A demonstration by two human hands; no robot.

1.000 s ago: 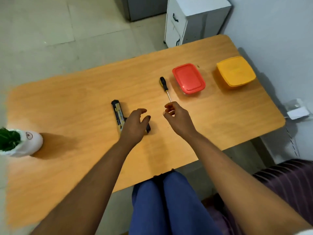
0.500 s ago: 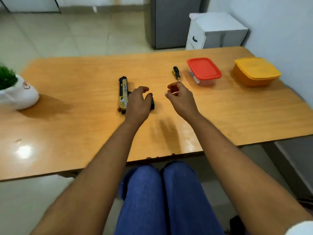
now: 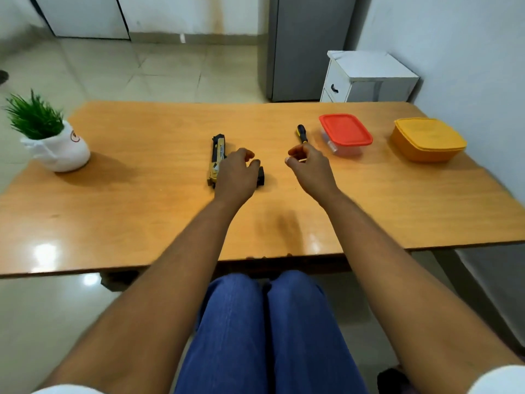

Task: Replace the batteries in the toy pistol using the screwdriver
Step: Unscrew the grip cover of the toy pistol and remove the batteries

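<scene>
Yellow toy pistol (image 3: 216, 157) lies under left hand (image 3: 236, 174); right hand (image 3: 309, 166) hovers near screwdriver (image 3: 301, 133).

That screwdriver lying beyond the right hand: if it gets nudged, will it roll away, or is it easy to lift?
The screwdriver has a rounded handle and thin shaft, so it would probably roll sideways on the glossy table. It looks small and stiff, likely light. The right hand may find the handle an easier grip than the shaft.
</scene>
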